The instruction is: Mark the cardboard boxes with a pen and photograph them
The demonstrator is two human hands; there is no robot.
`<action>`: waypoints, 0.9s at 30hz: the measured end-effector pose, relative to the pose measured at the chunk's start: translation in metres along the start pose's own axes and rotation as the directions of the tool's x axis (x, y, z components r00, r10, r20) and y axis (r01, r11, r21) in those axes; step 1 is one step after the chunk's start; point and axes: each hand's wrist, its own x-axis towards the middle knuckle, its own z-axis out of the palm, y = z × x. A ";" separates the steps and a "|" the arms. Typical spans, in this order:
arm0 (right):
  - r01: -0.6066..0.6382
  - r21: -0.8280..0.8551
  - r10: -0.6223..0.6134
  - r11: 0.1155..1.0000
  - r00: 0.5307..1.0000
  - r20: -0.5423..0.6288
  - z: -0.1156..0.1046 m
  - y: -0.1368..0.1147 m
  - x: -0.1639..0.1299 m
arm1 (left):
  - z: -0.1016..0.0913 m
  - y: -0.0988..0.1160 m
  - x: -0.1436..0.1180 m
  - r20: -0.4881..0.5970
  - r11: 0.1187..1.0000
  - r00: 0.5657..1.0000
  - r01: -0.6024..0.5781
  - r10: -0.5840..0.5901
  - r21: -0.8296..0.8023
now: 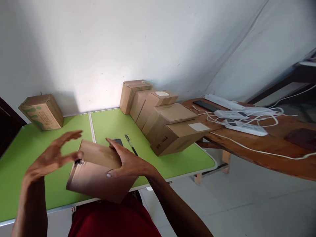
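A brown cardboard box point(95, 177) is held tilted above the near edge of the green table point(111, 125). My right hand point(125, 161) grips it from the right side, thumb on its near face. My left hand point(53, 156) hovers open just left of the box, fingers spread and blurred, its thumb near the box's upper left corner. A dark phone point(118, 142) lies on the table just behind the box, and a pen point(131, 144) lies to its right.
A row of several cardboard boxes point(170, 125) stands along the table's right side up to the white wall. One printed box point(41, 111) sits at the far left. A wooden bench point(266, 144) on the right carries power strips point(244, 126) and white cables.
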 end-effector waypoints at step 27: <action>0.245 0.385 0.004 0.890 0.840 -0.543 0.066 -0.002 0.045 | 0.098 -0.013 -0.008 -0.636 0.904 0.665 -0.147 0.390 0.400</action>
